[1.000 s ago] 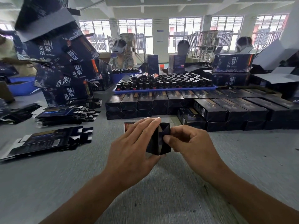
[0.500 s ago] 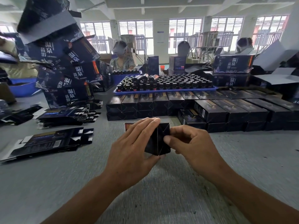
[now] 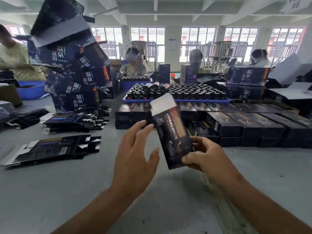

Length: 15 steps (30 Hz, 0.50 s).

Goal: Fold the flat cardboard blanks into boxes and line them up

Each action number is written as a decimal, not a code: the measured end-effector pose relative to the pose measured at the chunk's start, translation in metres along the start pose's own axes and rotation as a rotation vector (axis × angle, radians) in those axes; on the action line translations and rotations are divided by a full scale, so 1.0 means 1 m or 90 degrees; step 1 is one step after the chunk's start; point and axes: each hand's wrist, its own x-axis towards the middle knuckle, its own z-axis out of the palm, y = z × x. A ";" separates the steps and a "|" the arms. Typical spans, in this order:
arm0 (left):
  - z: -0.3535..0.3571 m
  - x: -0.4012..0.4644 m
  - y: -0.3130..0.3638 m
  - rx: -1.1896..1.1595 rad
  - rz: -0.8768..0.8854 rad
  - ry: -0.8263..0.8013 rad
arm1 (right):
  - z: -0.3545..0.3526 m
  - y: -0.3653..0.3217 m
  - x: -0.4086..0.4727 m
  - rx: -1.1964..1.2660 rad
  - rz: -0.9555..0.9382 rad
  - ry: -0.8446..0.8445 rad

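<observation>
One folded box (image 3: pixel 172 134) is gripped by the right hand (image 3: pixel 204 156); the left hand (image 3: pixel 135 154) is spread beside it.

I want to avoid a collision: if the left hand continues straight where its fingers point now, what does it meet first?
Probably the folded box held by the right hand: the left hand is open, fingers pointing up-right toward its upper left edge. Depth is unclear.

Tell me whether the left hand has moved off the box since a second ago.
Yes. The left hand has let go and opened, left of the box, which the right hand now holds tilted up before the rows of finished boxes.
</observation>
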 end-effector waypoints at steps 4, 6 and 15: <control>-0.008 0.011 0.002 -0.329 -0.286 -0.105 | 0.003 0.005 -0.002 0.007 0.032 -0.099; -0.009 0.013 0.002 -0.480 -0.303 -0.155 | 0.007 0.007 -0.004 -0.037 0.045 -0.149; -0.003 0.005 0.005 -0.532 -0.284 -0.157 | -0.002 -0.004 -0.004 0.045 -0.104 -0.040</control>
